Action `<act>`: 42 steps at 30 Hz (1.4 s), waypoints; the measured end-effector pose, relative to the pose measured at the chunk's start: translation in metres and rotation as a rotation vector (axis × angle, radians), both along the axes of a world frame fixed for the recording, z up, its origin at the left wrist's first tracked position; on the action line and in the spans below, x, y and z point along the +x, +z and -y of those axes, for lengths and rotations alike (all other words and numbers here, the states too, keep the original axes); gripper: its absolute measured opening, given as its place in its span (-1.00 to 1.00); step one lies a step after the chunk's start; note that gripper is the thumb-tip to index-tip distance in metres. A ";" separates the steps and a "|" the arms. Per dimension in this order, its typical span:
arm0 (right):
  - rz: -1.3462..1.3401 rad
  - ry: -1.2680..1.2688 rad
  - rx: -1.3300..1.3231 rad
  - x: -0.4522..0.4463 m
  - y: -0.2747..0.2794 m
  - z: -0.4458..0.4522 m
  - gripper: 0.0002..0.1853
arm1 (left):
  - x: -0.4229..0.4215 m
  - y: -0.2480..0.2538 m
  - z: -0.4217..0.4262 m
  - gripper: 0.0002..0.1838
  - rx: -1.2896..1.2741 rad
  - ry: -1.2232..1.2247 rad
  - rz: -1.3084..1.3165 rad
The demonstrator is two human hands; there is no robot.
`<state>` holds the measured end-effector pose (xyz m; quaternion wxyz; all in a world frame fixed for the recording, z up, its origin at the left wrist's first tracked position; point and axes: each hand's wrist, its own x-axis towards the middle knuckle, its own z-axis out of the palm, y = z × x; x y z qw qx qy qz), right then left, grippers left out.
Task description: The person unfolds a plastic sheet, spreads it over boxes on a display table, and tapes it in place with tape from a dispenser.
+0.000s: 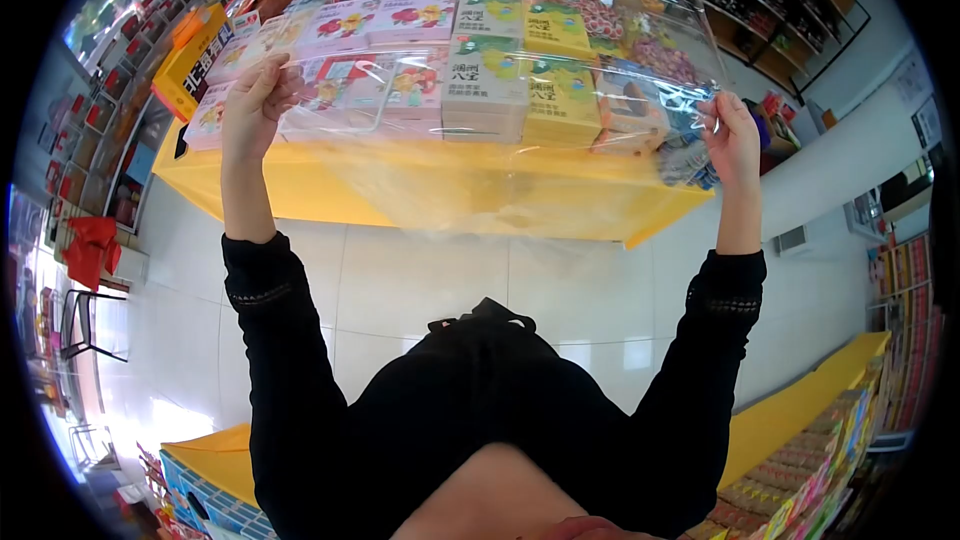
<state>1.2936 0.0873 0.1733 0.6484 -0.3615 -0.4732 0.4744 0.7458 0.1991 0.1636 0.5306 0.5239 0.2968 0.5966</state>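
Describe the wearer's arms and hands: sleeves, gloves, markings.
Three-quarter-length black sleeves, slightly wrinkled, each with a thin, paler decorative band near its end. Left hand and right hand are ungloved; no watch or bracelet visible.

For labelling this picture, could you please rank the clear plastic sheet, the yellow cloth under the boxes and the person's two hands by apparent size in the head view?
1. Clear plastic sheet, though its edges are hard to trace
2. Yellow cloth, visible part
3. Left hand and right hand: too alike to rank
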 end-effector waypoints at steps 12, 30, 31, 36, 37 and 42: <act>0.173 -0.257 -0.221 -0.020 -0.012 -0.016 -0.87 | 0.006 -0.010 -0.008 -0.76 -0.123 0.160 -0.148; 0.173 -0.514 -0.126 -0.016 -0.012 0.088 -0.83 | 0.075 -0.142 -0.071 -0.83 -0.285 -0.347 -0.045; 0.222 -0.590 -0.135 -0.010 -0.006 0.101 -0.83 | 0.091 -0.154 -0.073 -0.83 -0.297 -0.362 -0.046; 0.541 -0.820 -0.311 -0.010 0.029 0.163 -0.82 | 0.188 -0.207 -0.082 -0.75 -0.281 -0.544 -0.138; 0.631 -0.882 -0.388 -0.012 0.035 0.172 -0.82 | 0.210 -0.214 -0.082 -0.69 -0.277 -0.439 -0.255; 0.512 -0.892 -0.386 -0.011 0.061 0.208 -0.78 | 0.290 -0.204 -0.047 -0.61 -0.195 -0.176 -0.414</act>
